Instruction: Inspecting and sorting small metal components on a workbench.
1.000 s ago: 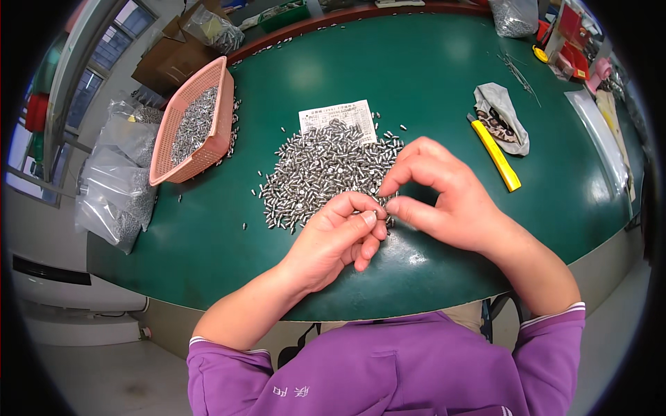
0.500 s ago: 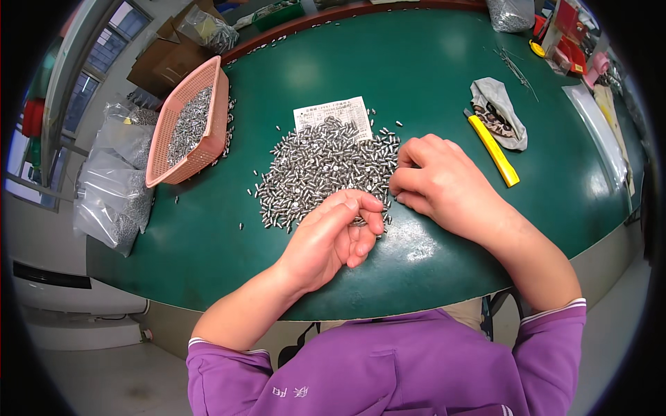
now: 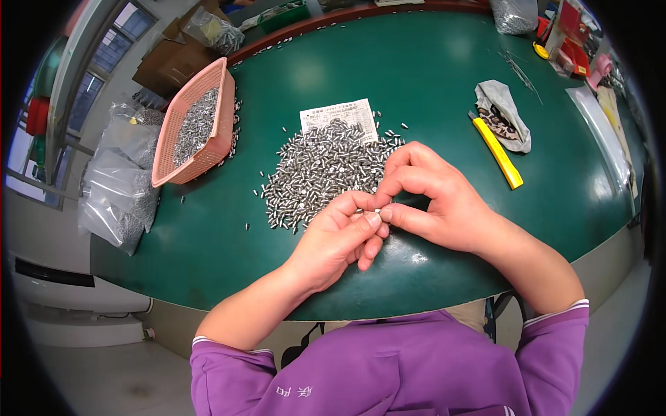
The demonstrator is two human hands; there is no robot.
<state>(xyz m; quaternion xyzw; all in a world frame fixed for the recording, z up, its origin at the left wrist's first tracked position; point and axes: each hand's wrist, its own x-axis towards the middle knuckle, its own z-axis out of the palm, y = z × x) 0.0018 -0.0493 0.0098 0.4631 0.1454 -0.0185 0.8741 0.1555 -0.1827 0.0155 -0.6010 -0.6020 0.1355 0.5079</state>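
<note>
Head view: green table; on it, a heap of metal parts; at the heap's near edge, right hand and left hand, each closed in a pinch, meeting on one small metal piece, partly hidden.

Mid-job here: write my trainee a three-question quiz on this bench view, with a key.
1. True or false: the pink perforated plastic basket stands left of the heap of small silver metal parts.
2. Which lies closest to the slim yellow-handled tool: A basket; B grey crumpled fabric; C white paper sheet?
3. Fill in: left hand and right hand meet at the heap's ____ edge (near/far).
Key: 1 true; 2 B; 3 near.
</note>
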